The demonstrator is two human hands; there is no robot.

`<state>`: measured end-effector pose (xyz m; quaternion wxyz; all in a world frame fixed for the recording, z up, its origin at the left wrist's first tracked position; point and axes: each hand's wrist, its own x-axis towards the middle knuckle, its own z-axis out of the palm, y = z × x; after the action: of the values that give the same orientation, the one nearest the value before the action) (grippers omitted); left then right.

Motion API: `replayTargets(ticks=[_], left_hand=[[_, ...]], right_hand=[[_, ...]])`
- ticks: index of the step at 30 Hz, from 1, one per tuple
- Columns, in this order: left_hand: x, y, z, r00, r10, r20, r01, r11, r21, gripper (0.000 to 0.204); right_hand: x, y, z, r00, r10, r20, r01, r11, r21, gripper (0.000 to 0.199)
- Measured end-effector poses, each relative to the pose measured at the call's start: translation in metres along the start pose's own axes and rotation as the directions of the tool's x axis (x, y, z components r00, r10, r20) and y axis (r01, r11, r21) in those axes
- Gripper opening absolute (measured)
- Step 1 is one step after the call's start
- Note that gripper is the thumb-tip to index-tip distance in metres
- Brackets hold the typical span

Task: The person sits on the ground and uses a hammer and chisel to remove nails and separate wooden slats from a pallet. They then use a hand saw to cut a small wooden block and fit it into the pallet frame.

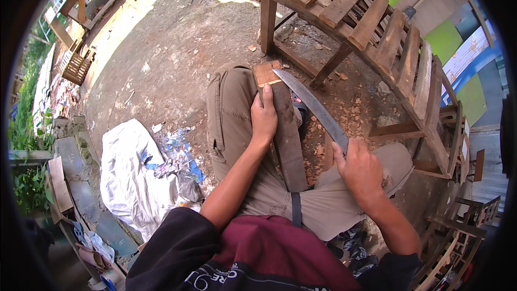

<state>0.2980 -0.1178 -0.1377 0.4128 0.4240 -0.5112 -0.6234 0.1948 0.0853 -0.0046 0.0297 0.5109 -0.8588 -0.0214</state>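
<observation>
**Long blade set against a wooden plank, out in the yard**

A person sits low over bare earth, knees spread, in khaki trousers (231,108) and a dark red shirt (269,253). A dark wooden plank (285,140) lies lengthwise along the left thigh, running from the lap out past the knee, where its far end shows a paler, freshly cut face. The left hand (264,116) is clamped over the plank's left edge about halfway along, thumb pointing up the board, fingers wrapped round and out of sight beneath. The right hand (358,170) is closed tight around the handle of a long knife (315,108); the handle itself is hidden inside the fist. The grey blade slants up and to the left from that fist, and its tip lies across the pale far end of the plank, seemingly touching the wood there. The two hands are apart, one on each side of the board.

Between the knees the ground is strewn with orange wood chips (355,113). Just beyond the knees stands a rough slatted wooden frame (371,21), curving off to the right. On the person's left a crumpled white sack (126,167) lies on the dirt, with scraps of blue and grey litter just beside it
</observation>
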Motion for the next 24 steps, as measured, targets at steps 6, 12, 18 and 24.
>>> replayTargets(ticks=[6,12,18,24], left_hand=[[0.002,-0.001,0.0,0.999,0.026,-0.038,-0.024,0.998,0.064,0.066],[-0.002,-0.001,0.001,0.999,0.0,-0.032,0.001,1.0,0.025,0.067],[-0.001,-0.001,0.001,0.997,0.027,-0.073,-0.023,0.998,0.054,0.066],[-0.002,0.001,0.003,0.998,0.027,-0.06,-0.025,0.999,0.03,0.065]], right_hand=[[-0.001,-0.007,0.013,0.999,0.01,-0.033,-0.009,1.0,0.024,0.043],[0.003,-0.019,0.027,0.999,0.041,-0.002,-0.04,0.986,0.164,0.044],[-0.003,-0.01,0.016,0.999,0.036,-0.012,-0.034,0.988,0.15,0.044],[0.002,0.003,0.0,1.0,-0.014,0.009,0.013,0.997,0.076,0.044]])
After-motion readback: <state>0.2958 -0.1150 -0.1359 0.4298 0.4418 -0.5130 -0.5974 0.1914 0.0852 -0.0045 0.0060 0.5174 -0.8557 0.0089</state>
